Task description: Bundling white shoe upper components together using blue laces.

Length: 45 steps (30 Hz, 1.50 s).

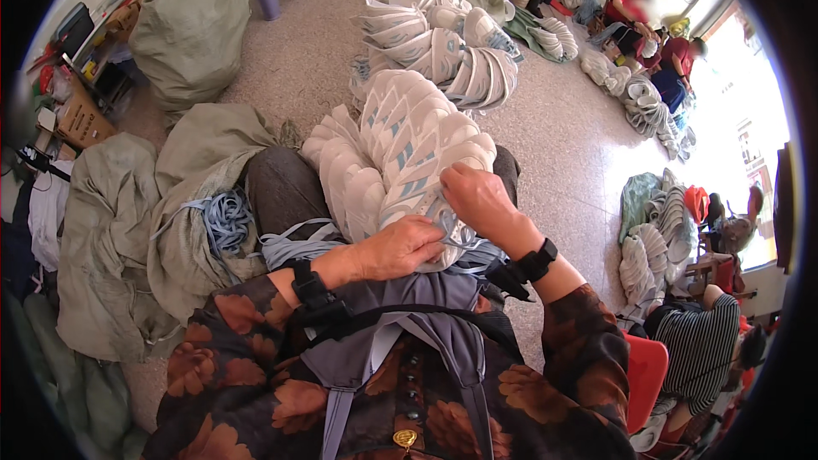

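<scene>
Your brown floral shirt (pixel 294 405) and grey apron (pixel 349 366) fill the foreground. Between your knees (pixel 285 183) sits a fanned stack of shoe uppers (pixel 409 145), white with grey-blue side panels, curved and overlapping like scales. A pale blue lace (pixel 465 244) loops at the stack's near end. Your left hand (pixel 400 247) and right hand (pixel 486 200) meet there, each grip curled; with fingertips partly hidden, I cannot tell whether either is closed on the lace.

Dark print on cardboard box (pixel 83 119), too small to read, marking on gold pendant (pixel 405 438), indistinct, no legible text.
</scene>
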Each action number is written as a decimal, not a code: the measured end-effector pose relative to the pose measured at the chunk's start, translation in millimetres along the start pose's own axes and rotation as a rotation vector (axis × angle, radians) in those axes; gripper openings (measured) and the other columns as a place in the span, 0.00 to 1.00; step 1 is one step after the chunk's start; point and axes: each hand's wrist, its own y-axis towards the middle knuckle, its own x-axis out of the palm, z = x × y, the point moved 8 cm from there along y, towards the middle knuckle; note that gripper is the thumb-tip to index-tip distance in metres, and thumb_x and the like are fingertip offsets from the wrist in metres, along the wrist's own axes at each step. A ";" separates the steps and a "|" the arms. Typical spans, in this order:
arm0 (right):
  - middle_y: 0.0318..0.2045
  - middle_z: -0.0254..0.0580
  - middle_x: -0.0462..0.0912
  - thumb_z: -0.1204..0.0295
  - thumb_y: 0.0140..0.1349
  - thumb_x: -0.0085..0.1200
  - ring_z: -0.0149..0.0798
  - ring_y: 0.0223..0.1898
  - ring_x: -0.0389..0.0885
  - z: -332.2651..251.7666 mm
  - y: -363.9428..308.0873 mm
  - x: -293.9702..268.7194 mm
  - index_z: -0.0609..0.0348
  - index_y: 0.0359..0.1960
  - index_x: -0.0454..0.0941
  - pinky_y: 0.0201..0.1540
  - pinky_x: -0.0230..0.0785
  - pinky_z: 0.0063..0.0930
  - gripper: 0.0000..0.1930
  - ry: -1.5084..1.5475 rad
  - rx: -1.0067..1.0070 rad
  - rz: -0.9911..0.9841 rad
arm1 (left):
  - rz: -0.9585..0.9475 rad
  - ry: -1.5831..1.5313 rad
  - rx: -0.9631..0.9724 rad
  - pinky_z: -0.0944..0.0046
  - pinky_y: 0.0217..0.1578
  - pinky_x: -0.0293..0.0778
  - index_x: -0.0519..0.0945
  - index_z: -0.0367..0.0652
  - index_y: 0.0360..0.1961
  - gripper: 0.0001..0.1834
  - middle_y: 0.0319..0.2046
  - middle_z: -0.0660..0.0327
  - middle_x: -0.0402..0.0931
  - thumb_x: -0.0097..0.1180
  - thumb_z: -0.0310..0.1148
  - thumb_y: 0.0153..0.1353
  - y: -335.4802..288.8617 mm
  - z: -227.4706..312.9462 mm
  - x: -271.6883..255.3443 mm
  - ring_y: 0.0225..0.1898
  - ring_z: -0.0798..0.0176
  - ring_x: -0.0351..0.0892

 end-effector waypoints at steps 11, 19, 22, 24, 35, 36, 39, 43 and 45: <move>0.26 0.50 0.82 0.77 0.55 0.53 0.52 0.32 0.85 4.1 23.2 21.5 0.61 0.30 0.77 0.35 0.77 0.42 0.02 -0.220 0.035 -0.263 | 0.049 -0.021 0.033 0.46 0.39 0.66 0.73 0.38 0.27 0.14 0.23 0.49 0.72 0.51 0.35 0.68 -0.4 -5.4 0.1 0.35 0.41 0.72; 0.22 0.50 0.81 0.73 0.49 0.56 0.51 0.27 0.82 37.9 21.8 15.0 0.62 0.25 0.78 0.33 0.73 0.40 0.05 0.236 0.152 -0.259 | -0.040 -0.233 -0.153 0.57 0.41 0.71 0.76 0.36 0.32 0.13 0.29 0.55 0.78 0.47 0.33 0.71 1.0 -19.9 2.4 0.34 0.53 0.77; 0.21 0.43 0.80 0.74 0.51 0.56 0.40 0.24 0.80 38.9 21.5 7.4 0.63 0.27 0.79 0.31 0.72 0.33 0.05 0.374 0.152 -0.317 | -0.028 -0.315 -0.242 0.61 0.40 0.73 0.76 0.36 0.33 0.14 0.30 0.57 0.80 0.46 0.34 0.72 1.8 -25.1 3.2 0.34 0.59 0.79; 0.21 0.38 0.79 0.75 0.53 0.56 0.34 0.24 0.79 42.3 19.5 4.9 0.63 0.27 0.79 0.30 0.72 0.30 0.04 0.483 0.188 -0.397 | -0.024 -0.357 -0.292 0.62 0.41 0.73 0.76 0.35 0.32 0.15 0.30 0.58 0.81 0.46 0.35 0.73 1.4 -28.2 4.4 0.34 0.61 0.79; 0.22 0.32 0.78 0.71 0.63 0.57 0.25 0.23 0.76 52.8 -6.7 6.0 0.64 0.29 0.78 0.25 0.70 0.22 0.08 0.942 0.533 -0.252 | 0.106 -0.062 -0.108 0.56 0.41 0.72 0.75 0.35 0.33 0.12 0.26 0.53 0.75 0.51 0.34 0.69 -0.9 3.2 -14.4 0.32 0.47 0.76; 0.21 0.36 0.79 0.72 0.62 0.56 0.30 0.22 0.79 54.9 -6.5 4.9 0.63 0.30 0.78 0.26 0.71 0.27 0.07 0.851 0.517 -0.184 | 0.105 -0.065 -0.108 0.56 0.41 0.72 0.75 0.35 0.33 0.12 0.26 0.53 0.75 0.51 0.34 0.69 -0.1 2.1 -15.0 0.32 0.47 0.76; 0.21 0.46 0.80 0.72 0.60 0.54 0.44 0.23 0.82 38.8 -3.5 -5.5 0.63 0.30 0.79 0.29 0.74 0.36 0.07 0.558 0.351 -0.093 | 0.111 0.240 0.078 0.54 0.48 0.69 0.76 0.37 0.33 0.10 0.31 0.54 0.73 0.54 0.34 0.66 3.2 13.3 -17.4 0.40 0.45 0.74; 0.24 0.54 0.81 0.73 0.55 0.55 0.57 0.30 0.82 22.3 2.5 4.8 0.62 0.29 0.79 0.36 0.74 0.45 0.05 0.137 0.184 -0.074 | 0.157 0.380 0.164 0.53 0.55 0.66 0.78 0.38 0.36 0.07 0.41 0.54 0.75 0.57 0.31 0.62 -0.1 9.0 -15.5 0.50 0.50 0.73; 0.23 0.52 0.81 0.74 0.53 0.56 0.55 0.29 0.82 26.7 6.0 8.4 0.62 0.28 0.78 0.34 0.74 0.44 0.04 0.056 0.177 -0.096 | 0.176 0.398 0.181 0.52 0.55 0.66 0.78 0.38 0.36 0.07 0.42 0.55 0.75 0.57 0.31 0.62 -1.1 7.1 -16.0 0.50 0.50 0.72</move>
